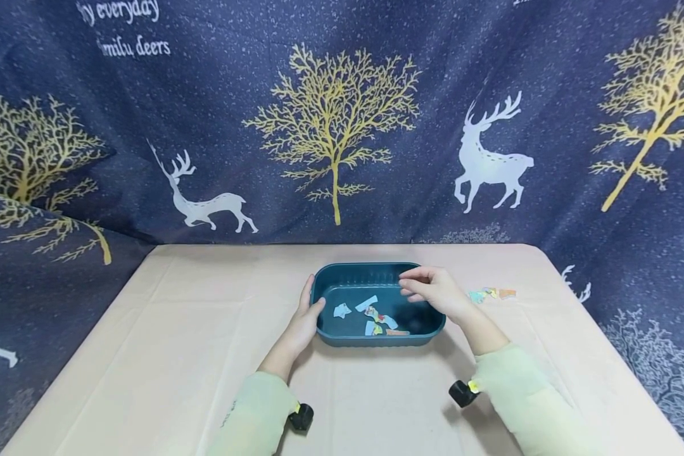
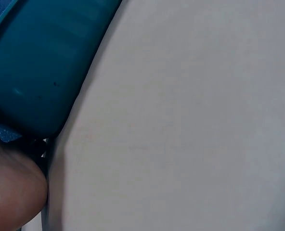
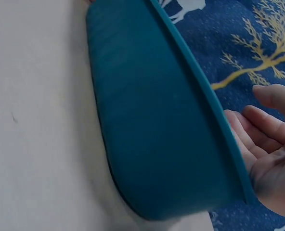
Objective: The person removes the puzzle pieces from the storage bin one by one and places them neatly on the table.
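A dark teal plastic tub [image 1: 376,341] with rounded corners stands on the table. Several small, flat, irregular printed pieces lie inside, among them a pale blue one [image 1: 342,310] on the left and an orange one [image 1: 398,332] near the front wall. My left hand [image 1: 303,322] holds the tub's left end, thumb at the rim and fingers along the outside. Over the right end hovers my right hand [image 1: 433,291], fingers loosely bent. In the right wrist view, its thumb and fingers [image 3: 265,127] stand apart beside the tub's rim, with nothing visible between them.
More flat printed pieces [image 1: 492,294] lie on the table right of the tub, beyond the right forearm. A pale cloth covers the table [image 1: 205,354]. Behind it hangs a dark blue curtain [image 1: 216,95] with trees and deer. Each sleeve has a small black device at the wrist.
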### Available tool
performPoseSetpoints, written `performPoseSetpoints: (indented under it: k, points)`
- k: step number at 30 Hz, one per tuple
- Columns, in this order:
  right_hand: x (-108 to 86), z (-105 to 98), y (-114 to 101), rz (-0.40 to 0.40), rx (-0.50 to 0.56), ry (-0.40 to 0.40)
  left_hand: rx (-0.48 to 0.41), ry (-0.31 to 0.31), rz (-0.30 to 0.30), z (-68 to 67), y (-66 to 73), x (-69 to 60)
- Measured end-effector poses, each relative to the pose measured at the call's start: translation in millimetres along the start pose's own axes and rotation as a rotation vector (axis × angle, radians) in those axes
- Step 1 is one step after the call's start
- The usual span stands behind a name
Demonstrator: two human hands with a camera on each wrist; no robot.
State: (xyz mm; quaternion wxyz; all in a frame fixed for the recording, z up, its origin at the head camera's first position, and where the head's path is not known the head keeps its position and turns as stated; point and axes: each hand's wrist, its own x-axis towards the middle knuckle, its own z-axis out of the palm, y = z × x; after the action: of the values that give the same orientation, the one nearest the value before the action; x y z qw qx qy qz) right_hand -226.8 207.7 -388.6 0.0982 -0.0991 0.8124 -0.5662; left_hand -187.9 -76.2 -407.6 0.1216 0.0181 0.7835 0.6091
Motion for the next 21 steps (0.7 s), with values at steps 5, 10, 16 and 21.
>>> performPoseSetpoints:
  k: [5,10,16,21]
  points:
    - [4.8,14,1,-0.014,-0.016,-0.015,0.004,0.003,0.002,-0.3,-9.0,7.6]
    - [9.4,26,7,-0.034,-0.018,-0.035,-0.001,0.018,0.008,-0.4,-34.1,23.6]
    - [13.9,35,16,-0.042,-0.063,-0.029,-0.001,0.029,0.017,2.4,-41.6,26.6]
    - [16.1,38,16,-0.05,-0.167,-0.04,0.003,0.035,0.018,2.6,-38.9,26.2]
